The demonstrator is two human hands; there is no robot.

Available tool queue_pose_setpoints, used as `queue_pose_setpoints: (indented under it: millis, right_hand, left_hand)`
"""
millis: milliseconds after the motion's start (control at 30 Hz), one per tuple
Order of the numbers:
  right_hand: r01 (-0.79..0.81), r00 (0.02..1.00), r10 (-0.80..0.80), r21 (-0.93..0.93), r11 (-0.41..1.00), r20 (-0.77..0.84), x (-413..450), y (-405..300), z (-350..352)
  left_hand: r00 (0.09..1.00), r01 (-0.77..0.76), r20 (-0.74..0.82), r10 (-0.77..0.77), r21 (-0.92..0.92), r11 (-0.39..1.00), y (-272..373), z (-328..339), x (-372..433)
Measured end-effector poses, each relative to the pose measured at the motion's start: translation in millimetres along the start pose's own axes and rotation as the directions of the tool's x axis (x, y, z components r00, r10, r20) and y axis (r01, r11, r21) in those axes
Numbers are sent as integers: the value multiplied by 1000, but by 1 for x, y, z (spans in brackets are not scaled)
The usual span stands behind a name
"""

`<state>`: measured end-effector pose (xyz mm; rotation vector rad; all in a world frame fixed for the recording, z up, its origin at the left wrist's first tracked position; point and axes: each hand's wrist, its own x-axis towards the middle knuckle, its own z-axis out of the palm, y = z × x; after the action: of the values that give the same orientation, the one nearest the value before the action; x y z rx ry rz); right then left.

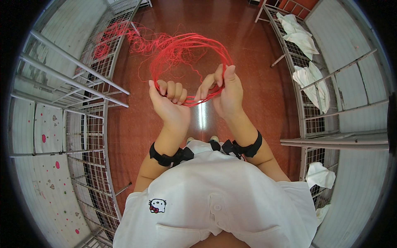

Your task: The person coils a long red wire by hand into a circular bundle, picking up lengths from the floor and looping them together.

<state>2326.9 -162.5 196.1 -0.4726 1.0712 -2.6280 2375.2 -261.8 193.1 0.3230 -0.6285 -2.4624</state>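
A coil of red cord point(198, 39) is held up in front of me in a wide loop of several strands. My left hand point(170, 97) grips the loop at its near left side, fingers curled over the strands and thumb pointing up. At the loop's right side my right hand point(228, 88) pinches the strands between thumb and fingers. Beyond the coil a loose tangle of red string point(144, 43) trails left towards a bed frame. Whether the tangle joins the coil cannot be made out.
Metal bed frames with wire mesh line the left point(107, 148) and right point(297, 93) sides. Red string point(100, 49) lies over the left mesh. White cloths point(311, 86) rest on the right frames. Metal rails point(77, 82) jut inward on the left. The red-brown floor point(254, 59) runs between.
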Motion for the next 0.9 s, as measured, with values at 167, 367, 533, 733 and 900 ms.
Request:
queue_pose_setpoints:
  millis: [167, 367, 533, 733, 900]
  right_hand:
    - [-88, 985, 87, 3, 996, 147, 3, 1, -16]
    - [-66, 997, 60, 124, 990, 58, 4, -1, -15]
    - [-142, 986, 118, 225, 964, 116, 11, -17, -28]
    - [-196, 964, 154, 189, 962, 215, 2, -34, -20]
    - [-283, 933, 213, 227, 932, 288, -33, -55, -12]
  left_hand:
    - [999, 43, 7, -43, -33, 999, -2, -5, 1]
    - [960, 84, 267, -81, 2, 997, -4, -23, 6]
    - [878, 40, 444, -178, 302, 953, 12, -38, 5]
    - [882, 189, 278, -381, 531, 826, -6, -95, 58]
    - [571, 801, 137, -809, 121, 586, -53, -84, 67]
